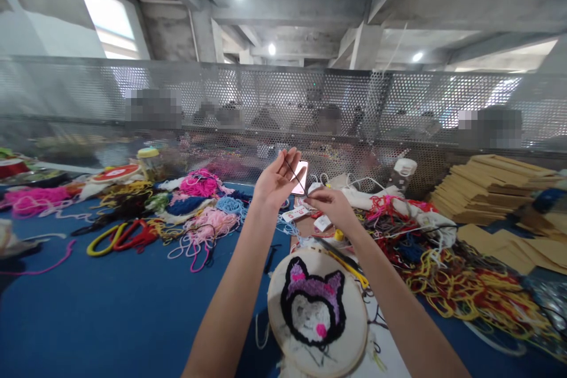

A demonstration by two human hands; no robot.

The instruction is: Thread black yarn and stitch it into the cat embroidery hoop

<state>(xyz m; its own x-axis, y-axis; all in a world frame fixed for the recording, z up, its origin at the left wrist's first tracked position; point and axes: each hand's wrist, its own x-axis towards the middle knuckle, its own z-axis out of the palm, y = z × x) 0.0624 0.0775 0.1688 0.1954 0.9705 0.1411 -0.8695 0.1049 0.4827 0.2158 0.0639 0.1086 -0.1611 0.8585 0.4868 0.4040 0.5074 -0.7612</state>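
Yarn strand (296, 179), thin and dark, stretched taut between both hands, raised above bench (110, 307). Long axis runs diagonal: upper end at left hand (275, 180), lower end at right hand (330, 204). Left hand held open, palm inward, fingers up, strand at fingertips. Right hand pinched shut on lower end. Embroidery hoop (316, 313) with cat face lies below, nearer right forearm.

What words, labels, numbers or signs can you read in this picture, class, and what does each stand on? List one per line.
None can be read.
Red round lid: white marks, too blurred to read.
White tags beside the right hand: print too small to read.
Phone behind the left hand: screen shows only a pink glow.
Embroidery hoop: a cat face, no lettering.
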